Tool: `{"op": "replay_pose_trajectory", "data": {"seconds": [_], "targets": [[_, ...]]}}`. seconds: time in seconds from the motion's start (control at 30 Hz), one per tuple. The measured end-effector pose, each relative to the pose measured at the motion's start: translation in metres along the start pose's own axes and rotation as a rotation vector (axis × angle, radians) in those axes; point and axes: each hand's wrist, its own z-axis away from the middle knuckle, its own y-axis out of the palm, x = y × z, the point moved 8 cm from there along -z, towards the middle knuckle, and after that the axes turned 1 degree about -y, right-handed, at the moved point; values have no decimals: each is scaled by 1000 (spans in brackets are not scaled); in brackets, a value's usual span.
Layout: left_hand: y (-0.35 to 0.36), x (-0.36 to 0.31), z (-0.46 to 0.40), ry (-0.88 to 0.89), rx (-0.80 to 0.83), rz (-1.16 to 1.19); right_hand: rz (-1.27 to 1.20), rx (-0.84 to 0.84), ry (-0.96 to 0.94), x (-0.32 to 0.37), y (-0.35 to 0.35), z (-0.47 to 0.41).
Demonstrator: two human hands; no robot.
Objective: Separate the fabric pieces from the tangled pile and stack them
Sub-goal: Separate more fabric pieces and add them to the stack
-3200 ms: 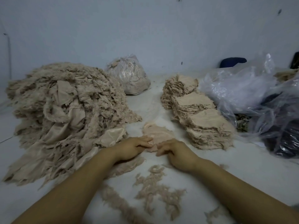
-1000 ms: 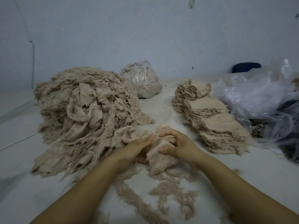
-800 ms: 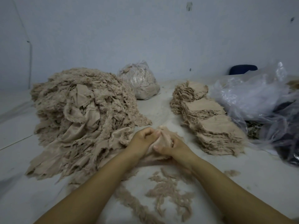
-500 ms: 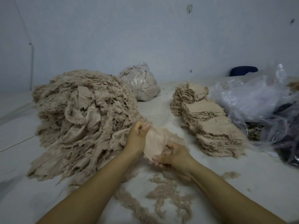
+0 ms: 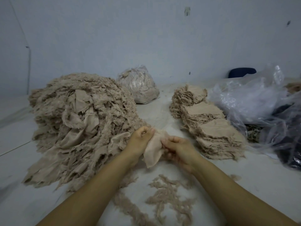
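A big tangled pile (image 5: 78,121) of beige frayed fabric fills the left of the white surface. Three neat stacks (image 5: 210,123) of flat beige pieces run back along the right. Between them, lifted a little off the surface, a small pale fabric piece (image 5: 153,150) hangs from both hands. My left hand (image 5: 140,141) grips its upper left edge with curled fingers. My right hand (image 5: 177,147) pinches its right side, fingers curled. The lower corner of the piece droops free.
Loose frayed threads (image 5: 164,198) lie scattered in front of my arms. A clear bag of beige scraps (image 5: 140,85) stands at the back by the wall. Crumpled plastic bags (image 5: 260,101) with dark contents crowd the right side. A dark blue object (image 5: 241,73) sits behind them.
Both hands lifted a fabric piece from the surface beside the pile, bunched it, then spread it between them. It now hangs folded, held higher and closer together.
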Motion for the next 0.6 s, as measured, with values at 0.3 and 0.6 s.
{"op": "replay_pose_trajectory", "data": {"seconds": [0.3,0.6], "targets": [[-30,4,-16,-70,-141,11,163,-354,-111,29,-43,-27],[-36,18,-27,-25,-135,-511,1107,-527,-349,46,-37,-26]]}}
